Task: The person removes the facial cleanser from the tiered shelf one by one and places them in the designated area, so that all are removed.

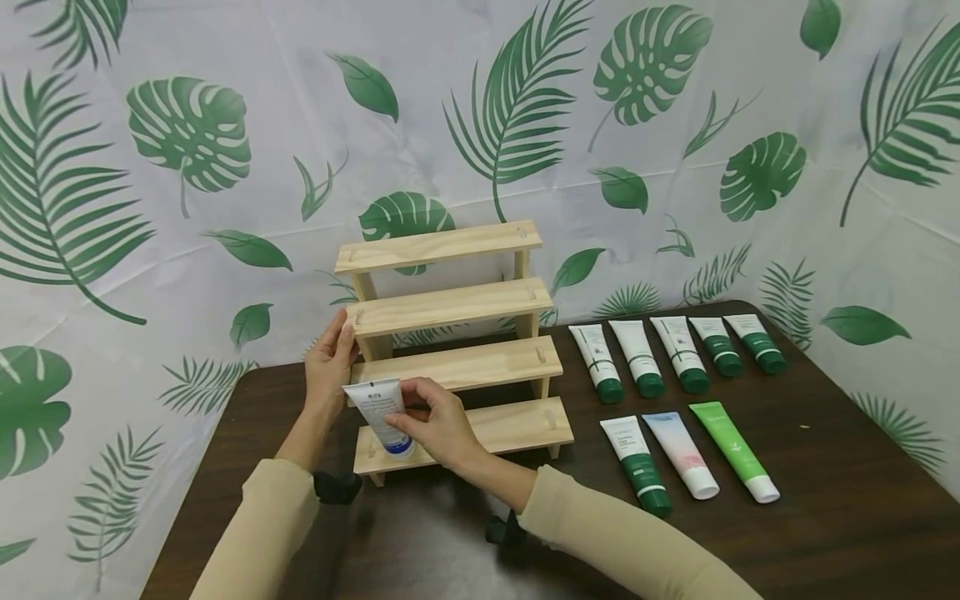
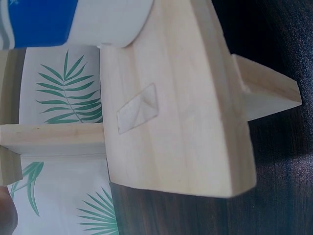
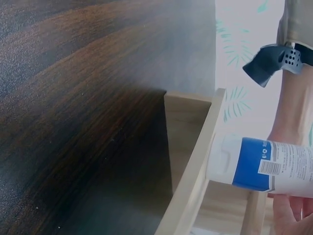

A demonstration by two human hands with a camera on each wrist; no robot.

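Observation:
A four-tier wooden display rack [image 1: 457, 367] stands on the dark table. My right hand [image 1: 442, 425] pinches a white squeeze tube [image 1: 381, 408] with a blue band between thumb and fingers. The tube is cap down and leans a little, its white cap [image 3: 222, 159] at the left end of the lowest shelf [image 2: 171, 122]. In the left wrist view only the tube's blue and white lower end shows. My left hand [image 1: 327, 367] is at the rack's left side, its fairly straight fingers touching the end of an upper shelf; part of it is hidden.
Right of the rack lie several white tubes with green caps [image 1: 637, 358] in a back row. In front of them are a white and green tube [image 1: 636, 467], a blue-pink tube [image 1: 681, 454] and a bright green tube [image 1: 733, 450]. A leaf-print cloth [image 1: 300, 100] hangs behind the table.

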